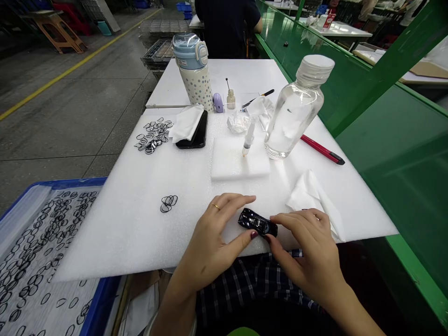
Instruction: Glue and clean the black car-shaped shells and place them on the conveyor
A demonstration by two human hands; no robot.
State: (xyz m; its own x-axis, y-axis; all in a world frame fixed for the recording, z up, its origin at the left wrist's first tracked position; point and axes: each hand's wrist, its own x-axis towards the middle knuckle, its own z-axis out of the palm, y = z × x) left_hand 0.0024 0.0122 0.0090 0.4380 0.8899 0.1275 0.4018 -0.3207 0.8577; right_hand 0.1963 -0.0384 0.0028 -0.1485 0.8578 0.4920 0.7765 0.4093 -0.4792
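A glossy black toy car [257, 222] lies on the white foam sheet [133, 238], held between my two hands. My left hand [213, 238] curves over its left side, with the thumb tip against the near edge. My right hand [303, 245] grips its right end between fingertips and thumb. Part of the car is hidden by my fingers. A small bundle of thin black rings [169, 203] lies to the left of my left hand. A crumpled white tissue [315, 200] sits just beyond my right hand.
A blue tray of black rings [45, 242] stands at lower left. Beyond my hands are a foam block holding a syringe [238, 161], a clear plastic bottle [294, 112], a red marker [322, 149], a black phone [196, 133] and an insulated flask [194, 70]. A green partition [392, 140] runs along the right.
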